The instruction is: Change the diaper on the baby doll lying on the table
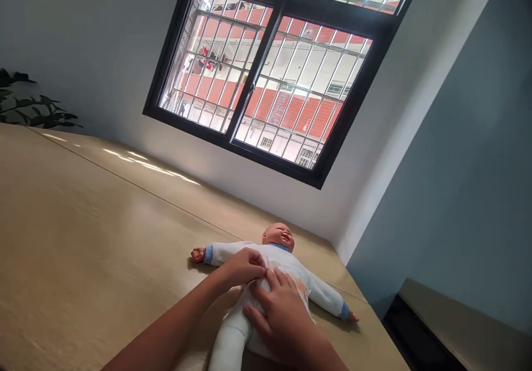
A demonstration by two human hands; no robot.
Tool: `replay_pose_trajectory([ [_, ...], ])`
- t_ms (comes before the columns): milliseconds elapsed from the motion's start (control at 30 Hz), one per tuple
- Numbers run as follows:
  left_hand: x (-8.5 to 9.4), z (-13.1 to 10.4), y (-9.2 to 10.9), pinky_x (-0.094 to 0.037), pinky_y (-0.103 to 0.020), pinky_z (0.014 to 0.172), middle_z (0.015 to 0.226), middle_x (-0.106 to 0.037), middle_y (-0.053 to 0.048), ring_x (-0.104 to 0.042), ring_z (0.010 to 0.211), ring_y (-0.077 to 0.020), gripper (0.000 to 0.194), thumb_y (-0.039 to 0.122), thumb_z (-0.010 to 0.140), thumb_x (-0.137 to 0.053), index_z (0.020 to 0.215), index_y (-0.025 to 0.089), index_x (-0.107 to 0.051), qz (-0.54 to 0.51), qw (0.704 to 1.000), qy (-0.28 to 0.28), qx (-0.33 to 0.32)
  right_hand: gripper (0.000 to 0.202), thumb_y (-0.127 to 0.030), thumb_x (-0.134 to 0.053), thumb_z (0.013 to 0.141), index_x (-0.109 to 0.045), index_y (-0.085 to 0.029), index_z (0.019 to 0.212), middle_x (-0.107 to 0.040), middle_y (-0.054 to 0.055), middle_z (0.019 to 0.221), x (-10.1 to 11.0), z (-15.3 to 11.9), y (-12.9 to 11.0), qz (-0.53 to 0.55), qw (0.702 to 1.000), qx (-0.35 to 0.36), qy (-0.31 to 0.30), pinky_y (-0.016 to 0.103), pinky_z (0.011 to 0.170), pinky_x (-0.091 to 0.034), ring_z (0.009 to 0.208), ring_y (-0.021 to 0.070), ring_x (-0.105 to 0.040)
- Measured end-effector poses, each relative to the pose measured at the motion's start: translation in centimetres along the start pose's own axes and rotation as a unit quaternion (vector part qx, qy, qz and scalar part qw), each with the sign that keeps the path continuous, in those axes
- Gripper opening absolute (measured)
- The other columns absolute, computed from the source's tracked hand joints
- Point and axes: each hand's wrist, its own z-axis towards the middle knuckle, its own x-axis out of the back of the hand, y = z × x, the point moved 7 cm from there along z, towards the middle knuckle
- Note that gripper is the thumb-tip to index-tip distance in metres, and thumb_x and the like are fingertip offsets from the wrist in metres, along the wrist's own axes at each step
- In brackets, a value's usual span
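A baby doll [279,236] lies on its back on the wooden table, its arms stretched out to both sides. It wears a white outfit [230,326] with blue cuffs and a blue collar. My left hand [245,267] is closed in a pinch on the outfit's cloth at the doll's middle. Beside it, my right hand [282,307] lies over the doll's belly with fingers stretched out and thumb apart. Both hands' fingertips come close together there. A patch of skin-coloured doll body [300,285] shows near my right fingers. The doll's lower legs run out of view.
The doll rests on a light wooden tabletop [103,238] with a seam across it. Behind stands a wall with a dark-framed, barred window [257,82]. Plant leaves [37,107] show at the far left. A dark-sided piece of furniture [419,332] stands at the lower right.
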Motion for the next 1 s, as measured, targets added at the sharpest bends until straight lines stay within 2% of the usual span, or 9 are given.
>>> replay_pose_trajectory([
  [67, -0.4, -0.1, 0.2, -0.034, -0.022, 0.051, 0.061, -0.052, 0.004, -0.047, 0.057, -0.0108, 0.009, 0.018, 0.066, -0.057, 0.076, 0.018, -0.059, -0.001, 1.0, -0.024, -0.015, 0.036, -0.045, -0.064, 0.089, -0.07, -0.033, 0.122, -0.059, 0.013, 0.138, 0.9, 0.1, 0.5, 0.05, 0.998, 0.022, -0.016, 0.057, 0.106, -0.038, 0.127, 0.0408, -0.051],
  [133, -0.5, -0.1, 0.2, -0.035, -0.023, 0.052, 0.06, -0.051, 0.003, -0.047, 0.057, -0.0115, 0.011, 0.021, 0.068, -0.055, 0.078, 0.018, -0.061, 0.005, 0.999, -0.041, -0.026, 0.024, -0.037, -0.062, 0.089, -0.073, -0.031, 0.109, -0.068, 0.007, 0.121, 2.1, 0.3, 1.8, 0.133, 0.991, 0.032, -0.012, 0.043, 0.096, -0.046, 0.11, 0.03, -0.061],
  [200, -0.5, 0.0, 0.1, -0.035, -0.023, 0.052, 0.061, -0.051, 0.003, -0.047, 0.057, -0.0116, 0.013, 0.025, 0.071, -0.056, 0.08, 0.017, -0.062, 0.018, 0.998, -0.043, -0.038, 0.019, -0.026, -0.052, 0.09, -0.071, -0.024, 0.091, -0.071, 0.003, 0.091, 3.3, 0.7, 4.3, 0.207, 0.977, -0.008, 0.049, 0.031, 0.078, -0.048, 0.085, 0.0204, -0.064],
  [267, -0.4, 0.2, 0.2, -0.034, -0.023, 0.052, 0.064, -0.051, 0.003, -0.045, 0.059, -0.0114, 0.016, 0.029, 0.071, -0.059, 0.081, 0.017, -0.062, 0.032, 0.997, -0.032, -0.055, 0.014, -0.022, -0.052, 0.087, -0.065, -0.019, 0.084, -0.067, 0.001, 0.077, 3.4, 1.2, 6.9, 0.247, 0.959, -0.064, 0.122, 0.027, 0.066, -0.044, 0.072, 0.0168, -0.059],
  [367, -0.6, 0.3, 0.3, -0.032, -0.022, 0.053, 0.067, -0.052, 0.003, -0.044, 0.062, -0.011, 0.019, 0.034, 0.072, -0.064, 0.079, 0.017, -0.062, 0.043, 0.996, -0.024, -0.081, 0.016, -0.031, -0.061, 0.083, -0.064, -0.017, 0.089, -0.065, 0.001, 0.074, 1.5, 2.3, 8.7, 0.276, 0.944, -0.117, 0.14, 0.025, 0.061, -0.04, 0.067, 0.0153, -0.057],
  [500, -0.7, 0.4, 0.2, -0.028, -0.022, 0.054, 0.064, -0.045, 0.005, -0.039, 0.061, -0.0095, 0.023, 0.038, 0.073, -0.066, 0.076, 0.017, -0.057, 0.054, 0.994, -0.016, -0.095, 0.022, -0.039, -0.066, 0.08, -0.065, -0.017, 0.078, -0.063, 0.0, 0.069, -0.5, 3.7, 8.6, 0.24, 0.953, -0.131, 0.133, 0.024, 0.058, -0.034, 0.064, 0.0138, -0.053],
  [700, -0.4, 0.4, 0.3, -0.032, -0.022, 0.055, 0.067, -0.051, 0.004, -0.044, 0.063, -0.0106, 0.024, 0.037, 0.075, -0.068, 0.081, 0.016, -0.058, 0.093, 0.991, -0.001, -0.097, 0.022, -0.018, -0.052, 0.076, -0.048, -0.018, 0.054, -0.046, -0.004, 0.054, 0.1, 4.0, 8.3, 0.206, 0.953, -0.157, 0.159, 0.026, 0.054, -0.022, 0.057, 0.0107, -0.038],
  [800, 0.0, 0.1, 0.8, -0.032, -0.021, 0.055, 0.07, -0.05, 0.004, -0.043, 0.065, -0.0107, 0.03, 0.041, 0.075, -0.072, 0.085, 0.017, -0.058, 0.117, 0.985, 0.028, -0.121, 0.022, -0.016, -0.05, 0.073, -0.043, -0.018, 0.052, -0.041, -0.004, 0.053, 0.5, 3.9, 8.4, 0.223, 0.95, -0.175, 0.132, 0.026, 0.052, -0.02, 0.056, 0.0101, -0.034],
  [1000, 0.2, -0.3, 1.4, -0.036, -0.021, 0.056, 0.076, -0.054, 0.003, -0.044, 0.065, -0.01, 0.038, 0.048, 0.074, -0.076, 0.088, 0.016, -0.06, 0.12, 0.982, 0.032, -0.145, 0.025, -0.015, -0.049, 0.07, -0.036, -0.019, 0.05, -0.029, -0.005, 0.05, 0.2, 4.1, 8.9, 0.237, 0.951, -0.19, 0.064, 0.028, 0.05, -0.018, 0.052, 0.0092, -0.028],
])
